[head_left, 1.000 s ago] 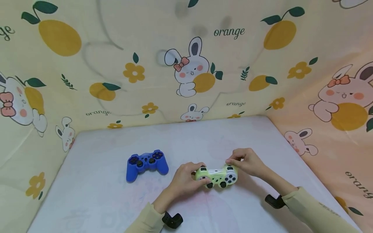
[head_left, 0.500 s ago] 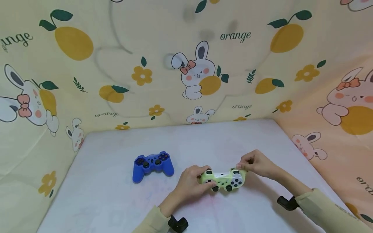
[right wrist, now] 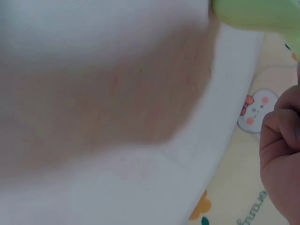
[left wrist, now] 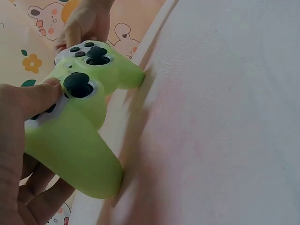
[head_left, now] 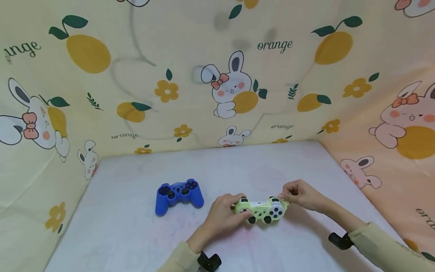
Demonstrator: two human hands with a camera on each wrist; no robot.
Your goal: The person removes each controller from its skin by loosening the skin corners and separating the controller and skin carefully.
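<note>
A white game controller in a light green cover point(head_left: 260, 211) is held just over the table, its grips toward the person. My left hand point(head_left: 224, 213) grips its left side, thumb on the face near a black stick point(left wrist: 78, 85) and fingers curled beneath, as the left wrist view shows. At its far right corner, my right hand point(head_left: 302, 194) pinches the edge of the green cover, which stretches out a little there. In the right wrist view, curled fingers of the right hand point(right wrist: 283, 140) show at the edge, beside part of the green cover point(right wrist: 258, 14).
A blue game controller point(head_left: 179, 195) lies face up on the white-covered table point(head_left: 119, 226), left of the hands. Patterned cloth point(head_left: 190, 49) with rabbits and oranges hangs behind the table and at both sides. A black wrist camera point(head_left: 209, 261) sits on each forearm.
The head view has shifted, moving the scene right in the frame. My right hand has drawn slightly outward to the right, pulling the cover's corner; the left hand keeps its grip.
</note>
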